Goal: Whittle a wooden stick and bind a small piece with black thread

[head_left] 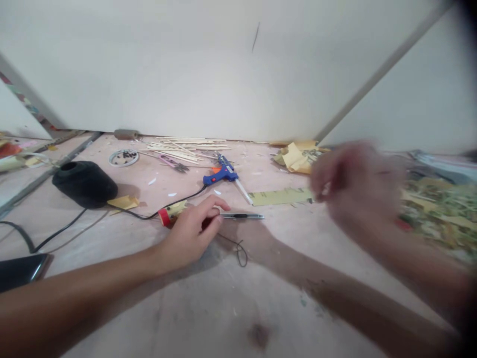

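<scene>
My left hand [192, 228] is low over the work surface, its fingers curled and its thumb near the index finger. What lies inside the curl is hidden. A clear pen with a dark grip [244, 216] extends to the right from beside those fingertips. Behind the knuckles shows a yellow cylinder with a red end [164, 217], partly covered by the hand. Thin black thread [242, 252] loops on the surface just right of the hand. My right hand [354, 184] is raised at the right, smeared by motion, so its grip is unclear. Below it to the left lies a yellowish flat strip [281, 196].
A blue glue gun [221, 171] with its cord lies mid-surface. Behind it are thin wooden sticks [182, 146], pink-handled snips [173, 163] and a lid of small dark bits [123, 157]. A black thread cone [85, 184] stands left; crumpled yellow paper [296, 156] and scraps [439, 214] lie right.
</scene>
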Demonstrator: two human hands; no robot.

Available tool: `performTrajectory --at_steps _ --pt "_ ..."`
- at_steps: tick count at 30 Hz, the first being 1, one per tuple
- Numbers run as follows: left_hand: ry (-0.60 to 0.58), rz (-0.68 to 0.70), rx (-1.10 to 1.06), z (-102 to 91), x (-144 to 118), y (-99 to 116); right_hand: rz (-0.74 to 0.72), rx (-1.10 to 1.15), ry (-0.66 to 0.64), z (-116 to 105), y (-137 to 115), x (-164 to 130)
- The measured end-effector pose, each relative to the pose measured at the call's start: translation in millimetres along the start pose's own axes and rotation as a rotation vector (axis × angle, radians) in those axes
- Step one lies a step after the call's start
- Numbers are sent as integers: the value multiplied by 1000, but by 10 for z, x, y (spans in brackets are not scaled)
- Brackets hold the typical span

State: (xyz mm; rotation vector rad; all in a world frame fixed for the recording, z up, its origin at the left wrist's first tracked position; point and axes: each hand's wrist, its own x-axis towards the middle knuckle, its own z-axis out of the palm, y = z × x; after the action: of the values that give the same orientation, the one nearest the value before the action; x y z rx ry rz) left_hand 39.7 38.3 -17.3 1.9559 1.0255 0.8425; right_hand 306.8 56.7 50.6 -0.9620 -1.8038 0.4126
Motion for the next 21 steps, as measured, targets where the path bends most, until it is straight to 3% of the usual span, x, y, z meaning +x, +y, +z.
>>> performTrajectory --at_steps 2,6,10,16,21 --pt "18 2 27 6 18 -20 35 20 -88 166 61 -114" --pt "0 -13 81 1 47 -43 63 -45 -383 483 133 -362" --pt "-76 -18 106 -16 45 -10 -27 -70 -582 576 155 -482" --pt "-199 194 210 -22 54 59 -205 -153 -738 546 198 -496" --pt "-295 208 288 -8 51 55 -224 -120 -740 564 240 -518"
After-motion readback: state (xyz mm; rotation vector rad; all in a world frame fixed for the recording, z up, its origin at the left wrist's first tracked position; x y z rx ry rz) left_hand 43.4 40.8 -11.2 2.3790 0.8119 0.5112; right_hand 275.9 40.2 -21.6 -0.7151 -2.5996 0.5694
